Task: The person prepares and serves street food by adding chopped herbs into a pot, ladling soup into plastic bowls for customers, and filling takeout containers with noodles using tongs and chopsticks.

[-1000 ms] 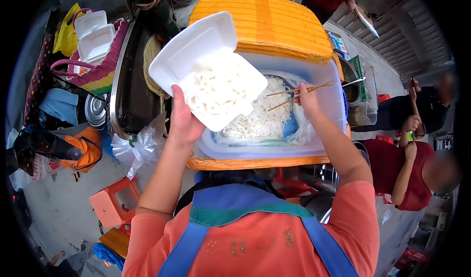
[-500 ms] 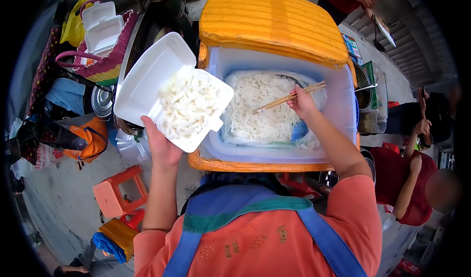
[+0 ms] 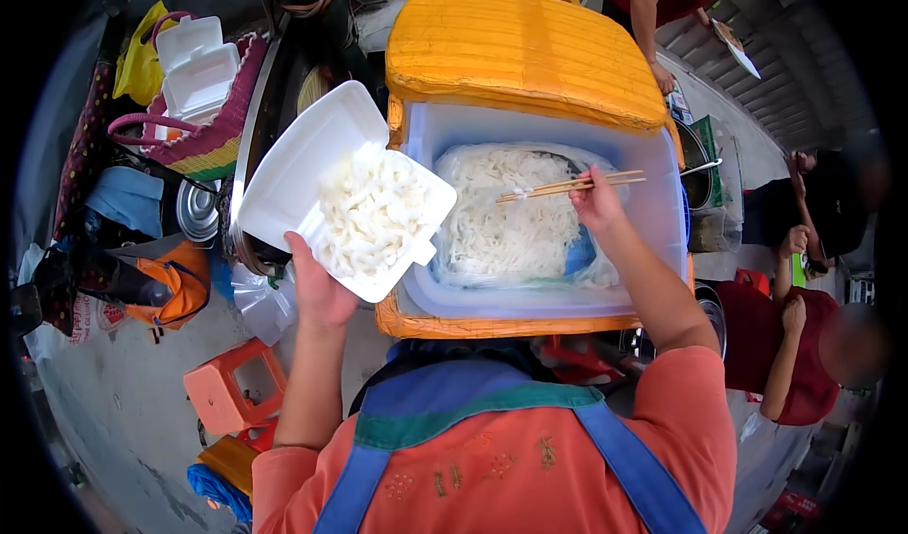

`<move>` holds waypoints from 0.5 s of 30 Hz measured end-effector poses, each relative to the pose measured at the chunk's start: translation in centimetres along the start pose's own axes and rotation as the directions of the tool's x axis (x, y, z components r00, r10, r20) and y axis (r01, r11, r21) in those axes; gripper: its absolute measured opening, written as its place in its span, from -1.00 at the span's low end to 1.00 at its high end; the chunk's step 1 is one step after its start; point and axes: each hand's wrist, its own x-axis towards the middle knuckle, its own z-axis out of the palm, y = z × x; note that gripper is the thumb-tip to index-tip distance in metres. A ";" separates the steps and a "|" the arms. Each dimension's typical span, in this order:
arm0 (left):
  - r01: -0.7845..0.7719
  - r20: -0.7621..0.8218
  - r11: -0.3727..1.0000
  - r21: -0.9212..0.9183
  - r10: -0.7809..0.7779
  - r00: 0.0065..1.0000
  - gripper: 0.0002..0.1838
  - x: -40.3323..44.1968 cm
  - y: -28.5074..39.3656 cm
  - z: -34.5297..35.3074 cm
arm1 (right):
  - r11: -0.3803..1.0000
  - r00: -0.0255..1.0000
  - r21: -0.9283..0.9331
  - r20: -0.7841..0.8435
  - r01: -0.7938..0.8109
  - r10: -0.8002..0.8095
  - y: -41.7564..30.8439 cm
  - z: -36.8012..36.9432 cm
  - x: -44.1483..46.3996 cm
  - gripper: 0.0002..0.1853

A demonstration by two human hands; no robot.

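My left hand [image 3: 320,283] grips the lower edge of an open white foam takeout box [image 3: 288,179], thumb on its inner side. A heap of wide white noodles [image 3: 374,212] fills one half of this box, and the lid half holds none. In my right hand [image 3: 596,201] is a pair of chopsticks [image 3: 553,188], their tips pointing left over more white noodles [image 3: 506,236]. Those noodles lie in a clear plastic bag [image 3: 452,262] inside a translucent plastic tub [image 3: 653,241]. Whether the chopstick tips hold a strand I cannot tell.
A yellow-taped lid [image 3: 520,52] leans open behind the tub. To the left stands a woven basket [image 3: 218,137] with foam boxes; below it is an orange stool [image 3: 236,387]. At right are a pot [image 3: 695,160] and several people, one in a dark red shirt [image 3: 804,354].
The foam box has shifted slightly right and down. My right hand has moved a little right, and the chopsticks have turned closer to level. A person at upper right has lowered an arm.
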 end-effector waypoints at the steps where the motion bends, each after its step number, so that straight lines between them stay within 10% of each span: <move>1: 0.007 0.015 1.000 -0.004 -0.007 1.000 -0.19 0.1 0.0 0.0 | 0.998 0.998 0.048 0.040 0.048 -0.050 -1.0 -0.1 -1.1 -0.67; 8: 0.063 0.062 0.997 0.046 -0.065 0.996 -0.19 1.6 0.1 1.3 | 0.936 0.944 0.162 0.062 0.312 -0.325 -6.5 3.0 -7.9 -0.66; 15: 0.017 0.079 0.998 0.063 -0.022 0.997 -0.19 1.6 1.2 -0.1 | 0.840 0.894 -0.324 0.045 0.436 -0.446 -2.0 7.2 -5.1 -0.68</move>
